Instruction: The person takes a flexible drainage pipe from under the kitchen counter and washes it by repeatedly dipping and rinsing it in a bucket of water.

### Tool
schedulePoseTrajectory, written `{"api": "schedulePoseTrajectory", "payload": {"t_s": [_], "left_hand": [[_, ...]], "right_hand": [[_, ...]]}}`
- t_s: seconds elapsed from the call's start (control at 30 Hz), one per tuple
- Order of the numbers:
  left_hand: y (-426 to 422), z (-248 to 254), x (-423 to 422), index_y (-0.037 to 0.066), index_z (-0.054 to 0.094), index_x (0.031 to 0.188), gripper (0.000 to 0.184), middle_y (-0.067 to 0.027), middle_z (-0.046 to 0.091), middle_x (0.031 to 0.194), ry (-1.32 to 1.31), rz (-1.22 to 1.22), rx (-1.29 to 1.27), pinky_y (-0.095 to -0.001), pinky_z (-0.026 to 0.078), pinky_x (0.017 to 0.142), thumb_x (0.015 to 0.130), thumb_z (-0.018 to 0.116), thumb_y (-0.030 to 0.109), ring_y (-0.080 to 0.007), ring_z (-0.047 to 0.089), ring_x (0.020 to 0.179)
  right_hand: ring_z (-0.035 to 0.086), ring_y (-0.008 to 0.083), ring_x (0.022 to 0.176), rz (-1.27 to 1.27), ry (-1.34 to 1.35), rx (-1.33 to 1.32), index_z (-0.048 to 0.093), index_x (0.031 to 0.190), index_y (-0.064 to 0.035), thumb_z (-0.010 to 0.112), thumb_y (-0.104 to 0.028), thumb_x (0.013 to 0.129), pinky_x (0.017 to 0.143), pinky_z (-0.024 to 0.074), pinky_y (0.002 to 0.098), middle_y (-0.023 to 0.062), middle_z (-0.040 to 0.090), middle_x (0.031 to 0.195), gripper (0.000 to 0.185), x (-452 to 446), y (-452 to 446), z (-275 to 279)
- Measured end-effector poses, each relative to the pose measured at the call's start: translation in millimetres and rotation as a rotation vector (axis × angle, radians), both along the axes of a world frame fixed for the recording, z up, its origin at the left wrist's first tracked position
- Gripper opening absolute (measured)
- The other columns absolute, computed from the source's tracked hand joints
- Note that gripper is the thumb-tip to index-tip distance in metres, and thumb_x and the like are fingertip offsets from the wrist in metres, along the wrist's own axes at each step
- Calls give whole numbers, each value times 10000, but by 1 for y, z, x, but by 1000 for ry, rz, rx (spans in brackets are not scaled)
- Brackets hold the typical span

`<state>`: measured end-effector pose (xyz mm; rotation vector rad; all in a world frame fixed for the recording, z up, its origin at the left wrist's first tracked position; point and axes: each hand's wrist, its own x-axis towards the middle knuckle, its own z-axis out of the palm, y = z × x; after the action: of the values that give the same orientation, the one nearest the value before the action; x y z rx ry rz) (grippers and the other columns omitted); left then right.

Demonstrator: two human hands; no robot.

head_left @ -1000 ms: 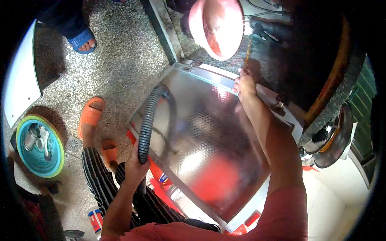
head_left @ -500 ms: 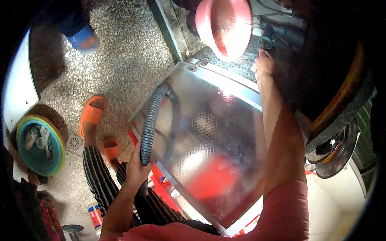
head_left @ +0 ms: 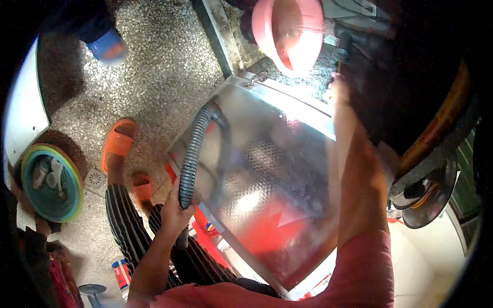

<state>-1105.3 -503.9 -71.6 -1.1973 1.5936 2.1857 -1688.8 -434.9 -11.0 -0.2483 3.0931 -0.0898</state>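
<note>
Speckled floor (head_left: 154, 77) surrounds a shiny framed panel (head_left: 303, 179), with both hands gripping.

At 8 o'clock, the left hand (head_left: 176, 213) is closed round a ribbed hose (head_left: 190, 154) arching over the panel; at 2 o'clock, the right hand (head_left: 339, 93) pinches a thin rod (head_left: 339, 66) and has moved out past the panel's far edge, seemingly bringing the rod to the dark cylindrical part (head_left: 344, 42) beyond. A pink basin (head_left: 263, 31) tilts at 1 o'clock, its contents unclear; nested blue-green basins (head_left: 54, 208) at 9 o'clock hold pale cups and utensils (head_left: 52, 178); dark pans (head_left: 430, 209) lean together at 3 o'clock.
</note>
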Motion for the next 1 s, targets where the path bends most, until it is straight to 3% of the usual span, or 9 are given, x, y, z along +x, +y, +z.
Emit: {"api": "schedulePoseTrajectory", "payload": {"t_s": [0.07, 0.13, 0.2, 0.43, 0.67, 0.8, 0.9, 0.97, 1.0], "left_hand": [[4, -4, -1, 37, 316, 1328, 737, -141, 554, 1021, 19, 49, 10, -298, 455, 782, 655, 616, 32, -218, 579, 880], [4, -3, 3, 37, 312, 1330, 742, -146, 553, 1028, 16, 58, 22, -303, 454, 788, 652, 615, 31, -226, 578, 885], [3, -3, 2, 38, 311, 1329, 748, -154, 553, 1034, -6, 52, 16, -312, 456, 790, 647, 616, 32, -240, 579, 890], [-5, -1, -1, 42, 316, 1326, 744, -180, 548, 1045, -34, 4, 49, -336, 457, 793, 646, 618, 57, -293, 574, 925], [2, -7, 6, 75, 322, 1329, 737, -184, 548, 1047, 12, 31, -30, -340, 454, 801, 655, 619, 68, -303, 573, 927], [4, -5, 9, 76, 318, 1332, 741, -183, 546, 1046, -75, -8, 129, -339, 452, 804, 660, 629, 77, -310, 570, 935], [14, -17, 10, 77, 315, 1334, 747, -177, 552, 1033, -6, 60, 123, -339, 453, 802, 662, 639, 91, -309, 573, 925], [1, -8, 6, 77, 317, 1334, 747, -173, 558, 1018, 37, 18, -3, -342, 454, 799, 661, 641, 99, -307, 574, 921], [-5, -5, 6, 76, 317, 1333, 747, -171, 561, 1010, 53, -1, -73, -343, 455, 798, 661, 642, 103, -306, 575, 919]], "right_hand": [[495, 231, 532, 6, -46, -84, 616, 919, -156, 490, -319, 864, 451, 381, 336, 72, 548, 689, 213, 14, 1, -6], [618, 332, 791, 68, 128, -61, 626, 905, -64, 491, -367, 853, 682, 471, 375, 157, 640, 890, 337, 41, -13, 4], [602, 362, 837, 166, 172, 24, 625, 936, -52, 486, -349, 843, 716, 465, 388, 180, 632, 913, 341, 20, -6, -2], [593, 364, 883, 154, 164, 224, 647, 890, -22, 485, -334, 834, 776, 456, 406, 211, 623, 907, 356, -3, 46, 7], [608, 307, 845, 158, 162, -92, 649, 835, -48, 553, -365, 808, 744, 475, 374, 153, 645, 875, 332, 19, -18, 5], [618, 266, 863, 260, 191, 704, 669, 882, -91, 488, -296, 852, 770, 468, 362, 151, 648, 910, 275, 13, 4, 15], [616, 276, 897, 73, 71, 37, 661, 897, -83, 462, -265, 855, 778, 470, 342, 160, 645, 912, 273, 57, -16, 0], [627, 288, 842, 406, 235, 258, 652, 869, -77, 480, -280, 850, 736, 480, 350, 156, 648, 881, 267, 20, -9, 3], [629, 294, 813, 375, 231, 366, 649, 842, -75, 480, -283, 847, 718, 482, 359, 152, 648, 866, 268, 22, -14, 12]]}}
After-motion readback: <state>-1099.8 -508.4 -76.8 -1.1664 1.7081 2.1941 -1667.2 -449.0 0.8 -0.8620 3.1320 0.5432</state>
